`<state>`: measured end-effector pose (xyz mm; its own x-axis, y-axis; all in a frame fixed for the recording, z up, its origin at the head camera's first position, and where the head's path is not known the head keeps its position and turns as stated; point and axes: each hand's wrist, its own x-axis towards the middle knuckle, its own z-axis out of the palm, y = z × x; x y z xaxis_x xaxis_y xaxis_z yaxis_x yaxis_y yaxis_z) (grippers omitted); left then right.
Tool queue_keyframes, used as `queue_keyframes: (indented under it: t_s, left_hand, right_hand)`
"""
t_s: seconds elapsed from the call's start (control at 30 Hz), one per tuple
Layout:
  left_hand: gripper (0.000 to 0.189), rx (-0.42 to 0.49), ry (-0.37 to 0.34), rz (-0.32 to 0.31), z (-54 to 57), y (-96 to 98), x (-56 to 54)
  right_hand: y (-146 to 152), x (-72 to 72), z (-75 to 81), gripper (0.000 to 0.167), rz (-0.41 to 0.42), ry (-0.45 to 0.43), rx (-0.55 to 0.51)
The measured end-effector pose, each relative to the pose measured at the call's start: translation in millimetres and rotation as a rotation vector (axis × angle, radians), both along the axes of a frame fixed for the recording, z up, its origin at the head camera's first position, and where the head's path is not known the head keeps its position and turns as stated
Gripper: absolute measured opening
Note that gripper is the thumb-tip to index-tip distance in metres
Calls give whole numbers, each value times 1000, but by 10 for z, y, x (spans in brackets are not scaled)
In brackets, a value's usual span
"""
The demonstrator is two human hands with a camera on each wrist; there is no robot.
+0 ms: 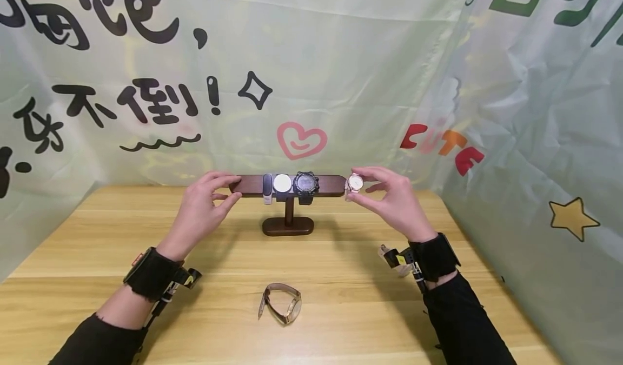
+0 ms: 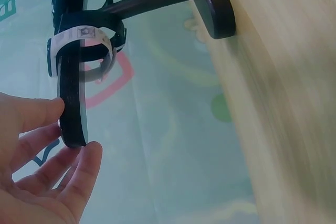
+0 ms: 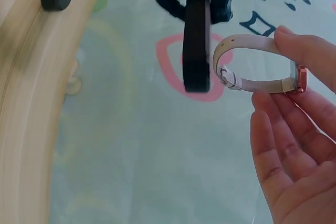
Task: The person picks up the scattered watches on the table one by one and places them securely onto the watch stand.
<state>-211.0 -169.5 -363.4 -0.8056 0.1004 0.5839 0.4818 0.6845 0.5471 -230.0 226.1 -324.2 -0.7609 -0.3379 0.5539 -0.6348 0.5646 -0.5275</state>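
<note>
A dark wooden watch stand (image 1: 335, 185) has a horizontal bar on a post and oval base. On its bar sit a slim band watch (image 1: 267, 185), a watch with a blank white face (image 1: 282, 183) and a chunky black watch (image 1: 306, 183). The bar's left end is pinched by my left hand (image 1: 204, 205), thumb against fingers in the left wrist view. With thumb and fingers, my right hand (image 1: 394, 197) holds a white-strapped watch (image 3: 252, 42) with a rose-gold case. Its buckled strap forms a loop beside the bar's right end (image 3: 196, 72); the bar is not inside the loop.
A brown-strapped watch (image 1: 283, 304) lies on the wooden table (image 1: 219, 322) in front of the stand. Behind the table hangs a pale green printed cloth (image 1: 350, 84), and another cloth side borders the right. Each wrist wears a black strap with a small camera.
</note>
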Motion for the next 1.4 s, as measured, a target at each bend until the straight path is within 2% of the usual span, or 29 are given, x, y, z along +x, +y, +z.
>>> queue_keyframes:
  t_s: [0.53, 0.67, 1.03, 1.4]
  left_hand:
    - [31, -6, 18, 15, -19, 4, -2]
    - [32, -4, 13, 16, -15, 6, -2]
    - [32, -7, 14, 14, -6, 5, -13]
    - [31, -8, 29, 8, -4, 2, -18]
  right_hand:
    - [95, -158, -115, 51, -48, -25, 16]
    - [110, -194, -136, 52, -51, -59, 24]
    - [17, -284, -153, 56, 4, -135, 46]
    - [-57, -367, -145, 55, 28, -156, 81]
